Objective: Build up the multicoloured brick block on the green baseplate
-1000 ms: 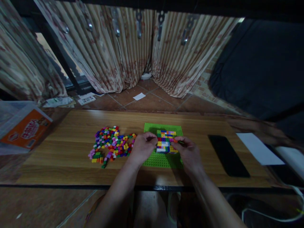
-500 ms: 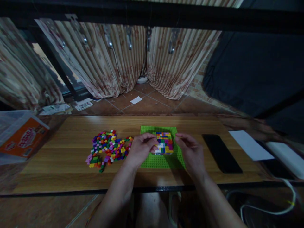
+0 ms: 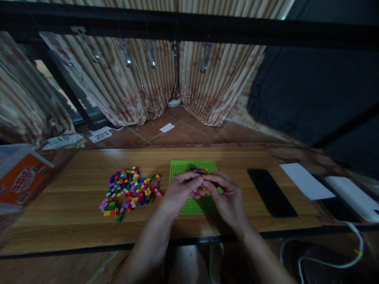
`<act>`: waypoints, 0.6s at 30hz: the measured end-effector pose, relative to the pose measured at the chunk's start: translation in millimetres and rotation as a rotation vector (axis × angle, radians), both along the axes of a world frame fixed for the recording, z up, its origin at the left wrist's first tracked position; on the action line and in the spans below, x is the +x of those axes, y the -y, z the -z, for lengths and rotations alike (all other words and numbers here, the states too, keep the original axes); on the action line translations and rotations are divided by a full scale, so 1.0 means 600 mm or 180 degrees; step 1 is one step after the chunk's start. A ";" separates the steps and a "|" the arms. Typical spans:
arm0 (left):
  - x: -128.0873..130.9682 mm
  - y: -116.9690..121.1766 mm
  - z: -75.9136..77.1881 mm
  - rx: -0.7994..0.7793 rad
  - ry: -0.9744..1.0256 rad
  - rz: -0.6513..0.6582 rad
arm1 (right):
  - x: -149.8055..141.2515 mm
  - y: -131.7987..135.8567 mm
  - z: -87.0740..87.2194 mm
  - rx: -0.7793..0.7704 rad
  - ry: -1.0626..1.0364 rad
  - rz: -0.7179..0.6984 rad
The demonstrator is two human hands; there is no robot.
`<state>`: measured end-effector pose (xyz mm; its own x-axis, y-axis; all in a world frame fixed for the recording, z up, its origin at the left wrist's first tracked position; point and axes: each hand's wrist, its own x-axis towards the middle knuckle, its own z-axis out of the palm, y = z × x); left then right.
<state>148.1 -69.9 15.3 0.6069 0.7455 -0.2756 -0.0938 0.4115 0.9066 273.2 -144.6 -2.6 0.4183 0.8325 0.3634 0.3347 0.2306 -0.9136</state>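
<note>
A green studded baseplate (image 3: 192, 207) lies on the table, bearing a block of many-coloured toy bricks (image 3: 199, 170). My two hands meet above this block and hide most of it. My left hand (image 3: 184, 190) is closed in a pinch, its thumb and fingertips at the middle of the block. My right hand (image 3: 226, 194) pinches from the other side, its fingertips against those of the left. Whatever is between the fingertips is too small and covered to make out. Left of the baseplate is a spread pile of loose toy bricks (image 3: 130, 187).
On the wooden table (image 3: 74, 221), a black phone-like slab (image 3: 271, 192) lies right of the baseplate, with white paper (image 3: 306, 180) and a white device (image 3: 353, 197) beyond. A clear box with an orange label (image 3: 25, 179) stands at the left. A dark bar (image 3: 189, 27) crosses above.
My right hand has moved left and met my left hand over the brick block, now mostly covered. The whole view has shifted slightly.
</note>
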 end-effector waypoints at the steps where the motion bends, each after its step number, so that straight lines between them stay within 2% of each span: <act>1: 0.001 0.001 0.001 -0.0007 0.0014 0.0002 | 0.000 0.000 0.001 0.0009 0.0014 0.0024; 8: -0.001 0.001 -0.004 -0.0038 -0.0067 0.0060 | 0.019 0.001 0.010 -0.0098 0.0033 0.0150; 12: -0.012 -0.013 -0.006 0.0074 -0.0241 -0.0341 | 0.038 0.001 0.026 -0.0489 -0.0080 0.0379; 15: -0.019 -0.024 -0.005 0.0210 -0.0287 -0.0712 | 0.046 0.001 0.038 -0.0748 -0.0079 0.0368; 18: -0.022 -0.030 0.002 0.0385 -0.0410 -0.0889 | 0.043 0.001 0.042 -0.0884 -0.0038 0.0273</act>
<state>135.2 -51.7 14.1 0.3402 0.9103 -0.2360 -0.0694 0.2746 0.9591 299.2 -145.1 -28.1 0.4943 0.8608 0.1212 0.3312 -0.0575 -0.9418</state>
